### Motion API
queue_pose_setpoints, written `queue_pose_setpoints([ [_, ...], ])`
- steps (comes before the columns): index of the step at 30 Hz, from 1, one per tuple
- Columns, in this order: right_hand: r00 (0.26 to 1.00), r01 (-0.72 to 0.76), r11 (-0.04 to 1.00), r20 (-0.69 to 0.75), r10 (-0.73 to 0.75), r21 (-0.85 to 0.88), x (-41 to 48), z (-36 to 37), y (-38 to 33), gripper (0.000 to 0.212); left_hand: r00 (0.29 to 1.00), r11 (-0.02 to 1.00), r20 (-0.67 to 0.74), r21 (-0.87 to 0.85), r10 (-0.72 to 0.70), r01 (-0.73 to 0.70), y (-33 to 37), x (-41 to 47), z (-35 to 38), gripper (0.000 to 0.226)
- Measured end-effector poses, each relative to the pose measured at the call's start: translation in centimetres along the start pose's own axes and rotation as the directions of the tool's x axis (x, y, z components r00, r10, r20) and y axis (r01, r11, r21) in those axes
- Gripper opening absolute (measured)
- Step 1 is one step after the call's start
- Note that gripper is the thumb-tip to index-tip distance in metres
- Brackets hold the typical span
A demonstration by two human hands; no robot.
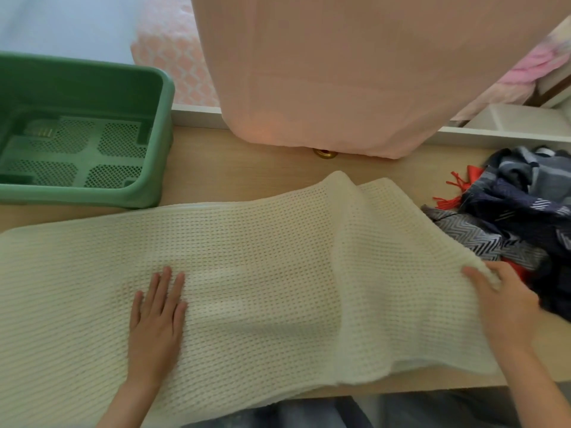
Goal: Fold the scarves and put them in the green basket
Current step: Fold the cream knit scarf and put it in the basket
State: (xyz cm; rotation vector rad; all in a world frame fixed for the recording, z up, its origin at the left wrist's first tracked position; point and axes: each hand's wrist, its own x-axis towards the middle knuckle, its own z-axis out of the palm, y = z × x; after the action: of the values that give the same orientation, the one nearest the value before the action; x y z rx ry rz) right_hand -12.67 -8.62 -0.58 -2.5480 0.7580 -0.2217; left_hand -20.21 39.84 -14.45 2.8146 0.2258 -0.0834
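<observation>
A cream knitted scarf (247, 273) lies spread across the wooden table, with a raised ridge near its right end. My left hand (157, 322) rests flat on it, fingers straight, left of centre. My right hand (503, 307) pinches the scarf's right edge, lifting it slightly off the table. The green basket (154, 143) stands at the back left with nothing in it, its perforated bottom showing. A pile of other scarves (522, 208), dark blue, grey zigzag and red with fringe, lies at the right, just beyond my right hand.
A peach cloth (340, 72) hangs over the table's back edge at the centre, a small brass object (324, 153) under its hem. A white ledge (494, 134) runs along the back. Bare tabletop (234, 171) shows between basket and scarf.
</observation>
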Motion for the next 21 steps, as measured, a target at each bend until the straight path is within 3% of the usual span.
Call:
queue_pose_setpoints([
  [3,0.992,0.054,0.998,0.113,-0.051,-0.02,-1.9,2.5,0.1,0.018,1.0,1.0,0.008,0.005,-0.001,0.001,0.0,0.3,0.1,0.054],
  [7,0.958,-0.06,0.994,0.285,0.032,0.09,-5.0,6.4,1.4,0.046,0.999,0.999,-0.02,-0.031,-0.039,0.038,1.0,0.3,0.0,0.054],
  [9,0.963,-0.073,0.995,0.263,0.051,0.072,-6.0,7.0,1.4,0.058,0.997,0.995,-0.054,-0.085,-0.059,0.055,2.8,0.1,-0.4,0.055],
  [12,0.99,0.04,0.997,0.14,-0.031,-0.063,-7.4,7.1,0.6,0.074,0.996,0.987,-0.041,-0.14,0.073,-0.078,7.1,-1.2,-0.4,0.053],
  [14,0.985,0.116,0.992,0.134,-0.108,-0.053,-8.2,7.3,-0.3,0.069,0.986,0.977,0.004,-0.136,0.167,-0.165,9.3,-2.1,0.7,0.053],
  [18,0.929,0.153,0.988,0.344,-0.134,-0.027,-10.4,9.6,-0.8,0.061,0.982,0.983,0.067,-0.066,0.177,-0.172,9.8,-2.7,2.7,0.054],
  [21,0.925,0.293,0.955,0.265,-0.273,-0.04,-10.8,11.0,0.4,0.037,0.979,0.982,0.081,-0.038,0.188,-0.186,9.6,-2.6,2.8,0.055],
])
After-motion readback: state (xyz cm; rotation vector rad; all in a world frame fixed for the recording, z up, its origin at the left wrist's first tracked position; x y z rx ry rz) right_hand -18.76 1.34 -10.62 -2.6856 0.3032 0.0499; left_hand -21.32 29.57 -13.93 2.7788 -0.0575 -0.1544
